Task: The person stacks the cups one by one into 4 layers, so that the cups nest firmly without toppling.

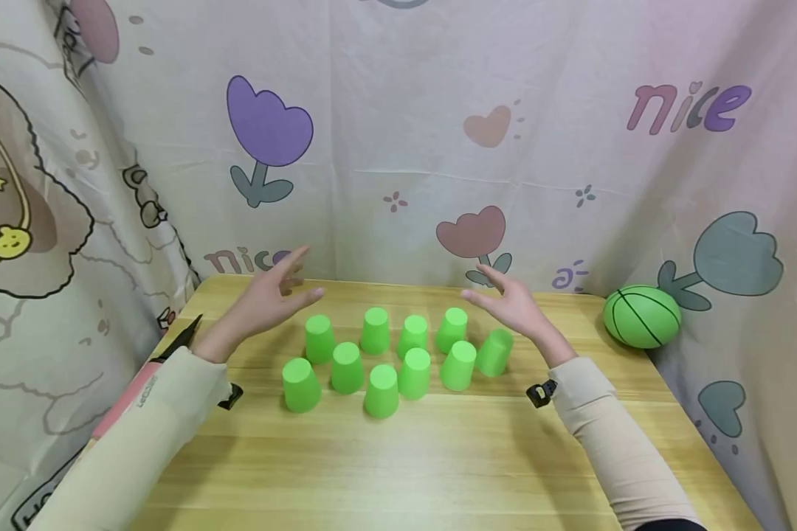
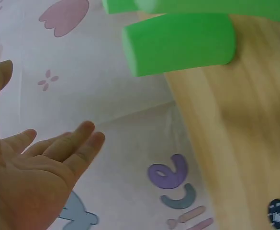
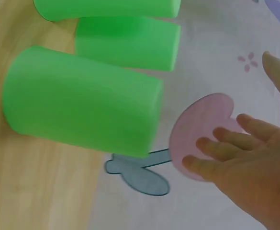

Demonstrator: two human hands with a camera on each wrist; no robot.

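While both hands hover above the far half of the table [image 1: 438, 457], neither holds anything: the left hand [image 1: 266, 299] is raised with its fingers straight and spread, and the right hand [image 1: 514, 302] is likewise spread and empty, palm turned inward.

Between them, on the wooden top, stands a cluster of ten green cups [image 1: 398, 350], all mouth-down, so each cup's long axis runs vertically. They sit in two loose rows, four at the back and six nearer the person, with neighbours just beside each other.

From the left hand's grip the nearest cup [image 1: 319, 338] lies at about 4 o'clock, low and just beside it. From the right hand's grip the nearest cup [image 1: 494, 352] lies at about 7 o'clock, almost under the palm, and it looks slightly tilted. The right hand seems the closer of the two to its cup. In the right wrist view a cup's side fills the frame near the fingers [image 3: 226, 143], apart from them.

A green ball [image 1: 641, 316] rests at the table's 2 o'clock corner against the printed cloth backdrop [image 1: 398, 147].
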